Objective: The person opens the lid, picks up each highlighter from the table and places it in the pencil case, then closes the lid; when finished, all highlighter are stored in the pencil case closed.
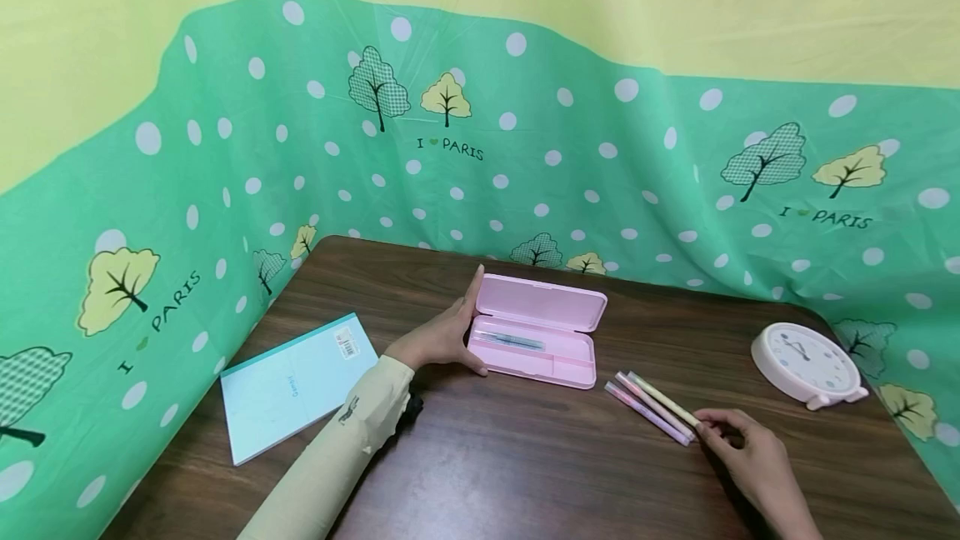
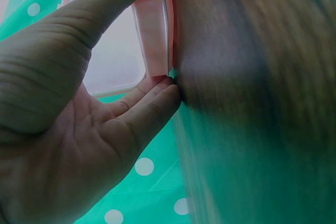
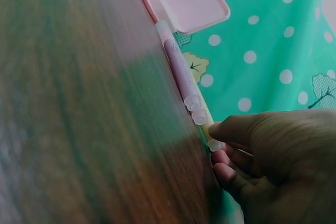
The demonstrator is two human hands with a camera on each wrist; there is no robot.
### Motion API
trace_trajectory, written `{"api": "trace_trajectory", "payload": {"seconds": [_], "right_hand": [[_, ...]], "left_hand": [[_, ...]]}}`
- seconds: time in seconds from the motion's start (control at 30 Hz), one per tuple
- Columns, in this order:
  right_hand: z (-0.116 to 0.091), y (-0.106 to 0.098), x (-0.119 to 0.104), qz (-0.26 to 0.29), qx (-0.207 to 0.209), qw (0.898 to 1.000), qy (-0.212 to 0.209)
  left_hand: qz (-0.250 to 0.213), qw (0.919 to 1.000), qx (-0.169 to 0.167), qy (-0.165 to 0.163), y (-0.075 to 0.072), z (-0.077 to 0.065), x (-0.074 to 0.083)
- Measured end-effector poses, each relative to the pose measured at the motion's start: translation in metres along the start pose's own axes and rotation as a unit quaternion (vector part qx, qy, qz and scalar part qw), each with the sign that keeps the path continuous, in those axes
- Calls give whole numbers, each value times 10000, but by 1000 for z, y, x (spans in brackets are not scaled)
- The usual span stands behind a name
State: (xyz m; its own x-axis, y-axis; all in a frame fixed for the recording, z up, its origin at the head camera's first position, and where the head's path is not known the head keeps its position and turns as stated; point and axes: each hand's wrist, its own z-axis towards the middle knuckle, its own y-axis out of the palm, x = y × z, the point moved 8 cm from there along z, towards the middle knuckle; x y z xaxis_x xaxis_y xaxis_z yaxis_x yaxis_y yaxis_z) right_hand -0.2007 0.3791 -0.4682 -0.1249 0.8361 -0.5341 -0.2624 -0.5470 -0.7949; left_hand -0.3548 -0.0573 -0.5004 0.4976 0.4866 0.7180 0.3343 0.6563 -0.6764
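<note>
A pink pencil case lies open on the table, lid tilted back, a slim pen in its long compartment. My left hand spans its left end, the thumb by the front corner and a straight finger along the lid's edge. In the left wrist view the fingertips touch the case's pink wall. To the case's right, my right hand pinches the near end of a yellow pen between thumb and fingers. Beside it lie a pink pen and a purple pen, side by side.
A light blue notebook with a barcode sticker lies left of my left forearm. On the right stands a white round clock. Behind the dark wooden table hangs a green and yellow printed curtain.
</note>
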Motion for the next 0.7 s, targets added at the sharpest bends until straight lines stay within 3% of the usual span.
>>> {"api": "trace_trajectory", "payload": {"seconds": [0.27,0.4,0.5,0.7], "right_hand": [[3,-5,-1,38,75,9999,108],[11,-7,-9,-30,85,10000,-38],[17,-7,-17,-41,130,9998,-173],[31,-1,-41,168,423,9963,-729]], "left_hand": [[-65,9994,-212,-275,-17,-12,42],[-82,9997,-51,-205,-12,-6,25],[-63,9999,21,-132,-4,0,5],[31,9999,-34,-115,-2,-2,7]]}}
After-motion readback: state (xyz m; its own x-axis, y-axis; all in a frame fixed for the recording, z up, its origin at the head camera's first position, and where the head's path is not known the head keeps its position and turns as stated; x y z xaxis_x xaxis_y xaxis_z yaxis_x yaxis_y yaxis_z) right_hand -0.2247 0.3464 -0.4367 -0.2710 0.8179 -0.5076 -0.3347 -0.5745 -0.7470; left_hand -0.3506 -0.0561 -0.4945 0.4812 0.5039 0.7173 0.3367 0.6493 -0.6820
